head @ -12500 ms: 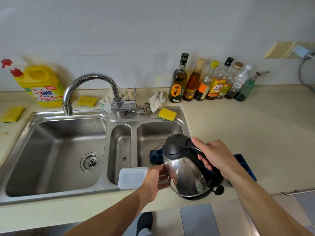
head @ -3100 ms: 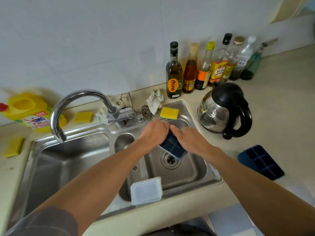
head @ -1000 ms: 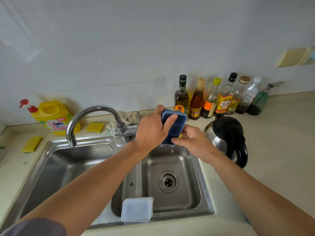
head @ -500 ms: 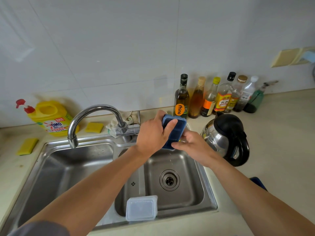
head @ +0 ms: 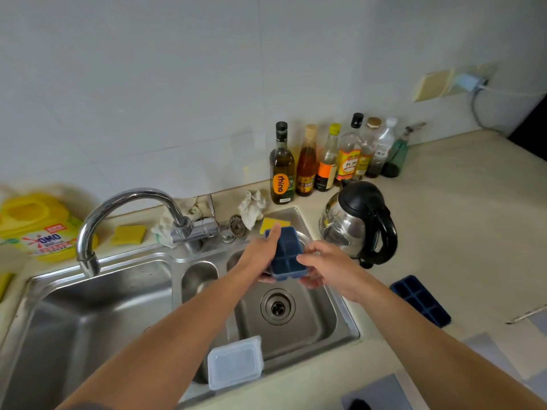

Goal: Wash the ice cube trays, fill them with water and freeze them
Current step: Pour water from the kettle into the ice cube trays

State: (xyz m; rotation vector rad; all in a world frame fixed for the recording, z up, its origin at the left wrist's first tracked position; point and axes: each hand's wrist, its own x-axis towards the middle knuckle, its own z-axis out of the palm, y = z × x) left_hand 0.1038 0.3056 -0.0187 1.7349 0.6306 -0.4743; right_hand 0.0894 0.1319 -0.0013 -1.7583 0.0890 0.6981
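Note:
A dark blue ice cube tray (head: pixel 286 255) is held over the right sink basin (head: pixel 313 327), its cells facing up. My left hand (head: pixel 260 255) grips its left side, thumb along the far edge. My right hand (head: pixel 322 264) holds its right side, fingers curled under it. A second blue ice cube tray (head: pixel 420 300) lies on the counter to the right of the sink. A clear plastic lid (head: pixel 235 362) rests on the sink's front rim. The faucet (head: pixel 124 211) points over the left basin, and no water is seen running.
A steel kettle (head: pixel 358 223) with a black handle stands right of the sink. Several bottles (head: pixel 328 161) line the wall. Yellow sponges (head: pixel 128 234) and a yellow detergent jug (head: pixel 38 229) sit at the left. A cloth (head: pixel 251 207) lies behind the sink.
The tray has been turned from tipped on edge to cells up and lowered over the right basin. The view has dropped, bringing the second tray into sight.

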